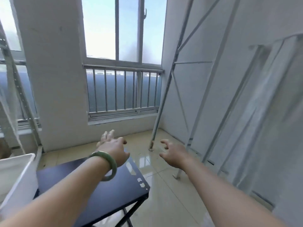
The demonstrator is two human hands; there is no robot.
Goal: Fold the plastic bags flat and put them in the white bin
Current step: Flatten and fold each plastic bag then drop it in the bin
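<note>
**Both hands empty, no bag in sight**

The left hand reaches forward with its fingers spread and relaxed, gripping nothing; a green bangle sits on its wrist. The right hand is stretched out beside it at 3 o'clock, fingers loosely curled in the air, also holding nothing.

Under the left forearm, at 6 o'clock from the hand, stands the dark bench, its top bare where it shows. The white bin sits against the bench's left edge, at 8 o'clock from the left hand and well apart from the right. What the bin holds cannot be seen.

No plastic bags show anywhere in view. This looks like a gap between bags, or a reach for one out of frame. The next move calls for finding a bag and laying it on the bench to flatten.

At 1 o'clock, metal rack frames lean on the wall.
</note>
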